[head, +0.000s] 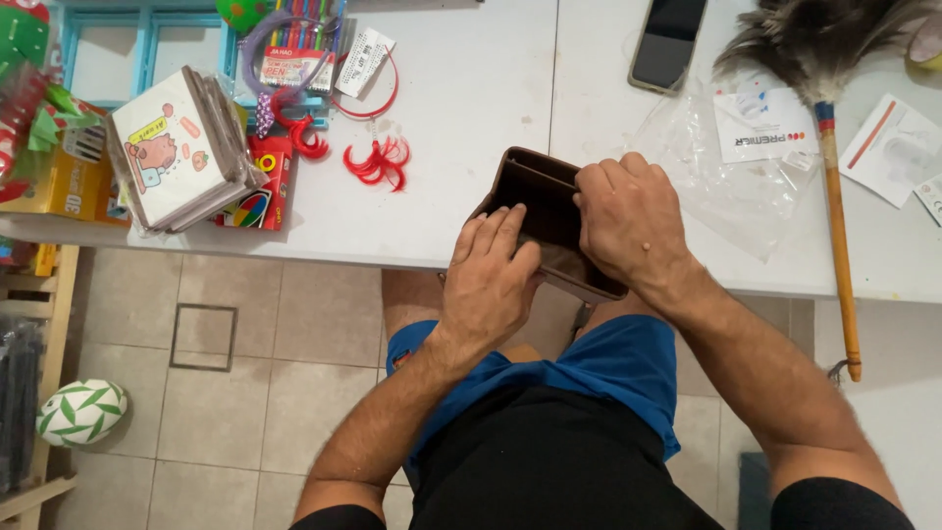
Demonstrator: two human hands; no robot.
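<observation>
Head view, looking straight down, and we sweep from the left. Low on the floor sits a green and white ball beside a wooden rack. Up on the white table, a yellow box lies at the far left edge, and just right of it a stack of booklets with a cartoon pig on the cover leans over a red card box. Behind those, a pack of pens, and near it red curly ribbons lying loose on the tabletop.

Now the centre, where the action is. The left hand is pressed flat, fingers together, against the near side of a brown wallet, thumb tucked at its lower edge. The wallet sits open at the table's front edge, partly overhanging the lap in blue shorts. The right hand is curled over the wallet's right half, fingertips hooked onto the top rim, gripping it.

On to the right: a dark phone lies face up at the back of the table, well apart from the hands. A clear plastic bag lies just beside the right hand, with a paper sheet on it. Then a feather duster, feathers at the top, wooden handle running down past the table edge. Far right, more papers.
</observation>
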